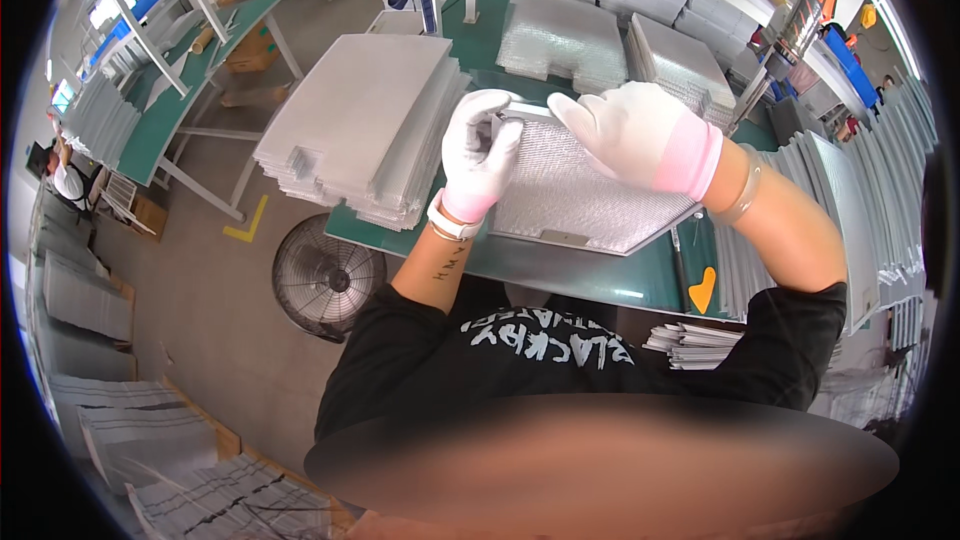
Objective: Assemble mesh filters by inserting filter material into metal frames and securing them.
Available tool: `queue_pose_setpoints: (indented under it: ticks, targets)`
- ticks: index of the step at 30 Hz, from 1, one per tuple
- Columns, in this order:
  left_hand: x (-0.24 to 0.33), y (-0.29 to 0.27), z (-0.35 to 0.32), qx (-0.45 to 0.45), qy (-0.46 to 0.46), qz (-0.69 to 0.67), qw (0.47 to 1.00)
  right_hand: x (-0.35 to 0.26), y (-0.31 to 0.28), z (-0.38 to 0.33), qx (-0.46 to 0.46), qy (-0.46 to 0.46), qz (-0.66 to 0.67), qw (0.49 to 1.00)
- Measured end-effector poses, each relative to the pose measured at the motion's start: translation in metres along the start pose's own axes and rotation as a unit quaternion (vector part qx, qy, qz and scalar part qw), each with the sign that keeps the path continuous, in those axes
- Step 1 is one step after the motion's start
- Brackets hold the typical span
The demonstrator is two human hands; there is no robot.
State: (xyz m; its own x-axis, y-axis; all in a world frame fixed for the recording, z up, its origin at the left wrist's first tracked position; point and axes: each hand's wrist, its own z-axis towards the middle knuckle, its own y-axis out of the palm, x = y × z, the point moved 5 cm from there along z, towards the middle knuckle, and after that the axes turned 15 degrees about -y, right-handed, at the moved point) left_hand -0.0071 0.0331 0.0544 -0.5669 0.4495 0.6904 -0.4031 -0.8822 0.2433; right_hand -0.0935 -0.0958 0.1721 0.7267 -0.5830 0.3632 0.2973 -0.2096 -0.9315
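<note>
A silver mesh filter panel (600,202) with a thin metal frame lies on the green tabletop in front of me. At its far left edge is a short, light grey metal strip (532,112). My left hand (478,155), in a white glove with a pink cuff, is closed with curled fingers around the strip's left end. From the right, my right hand (632,135), gloved alike, has its fingertips pressed on the other end. Its palm side is hidden, and I cannot tell whether the strip is part of the frame.
Left of the panel stands a stack of flat grey panels (360,100). Silver mesh sheets (562,35) are piled behind. A dark-handled tool (682,258) and a yellow piece (703,290) lie near the front edge. Upright panels (820,210) crowd the right; a floor fan (330,278) stands lower left.
</note>
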Motion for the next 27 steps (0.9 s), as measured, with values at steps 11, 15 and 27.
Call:
queue_pose_setpoints:
  ticks: [11,15,27]
  targets:
    - [-0.001,0.008,-0.009,-0.027,-0.036,-0.034,0.998,-0.015,0.000,0.014,0.020,-0.004,-0.160,0.987]
    - [0.001,0.006,-0.009,0.018,-0.010,0.012,1.000,-0.012,0.006,0.029,0.088,-0.012,-0.161,0.983]
    - [-0.006,-0.002,-0.009,-0.017,0.013,-0.021,1.000,0.013,-0.006,-0.013,0.034,0.043,0.149,0.987]
